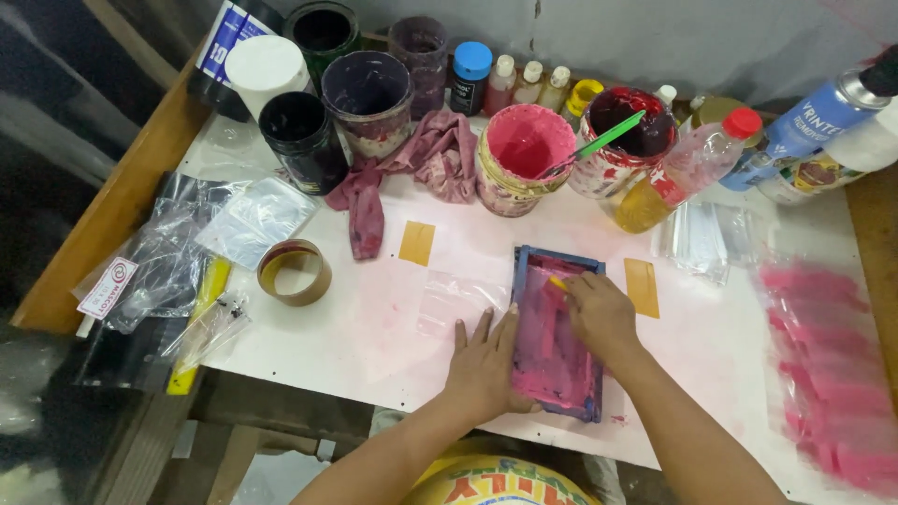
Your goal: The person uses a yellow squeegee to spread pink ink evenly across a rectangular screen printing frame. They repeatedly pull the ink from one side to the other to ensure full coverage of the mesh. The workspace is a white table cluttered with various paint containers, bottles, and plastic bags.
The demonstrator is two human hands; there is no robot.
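two hands on pink-stained white table (374,346), left hand (486,360) flat steadying blue screen frame (554,329), right hand (599,313) gripping yellow squeegee (558,281)

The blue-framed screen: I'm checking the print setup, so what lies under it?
A clear plastic bag sticks out from under the blue-framed screen on its left side, flat on the white table. Pink ink and both hands cover the rest, so the bag's hidden part cannot be seen.
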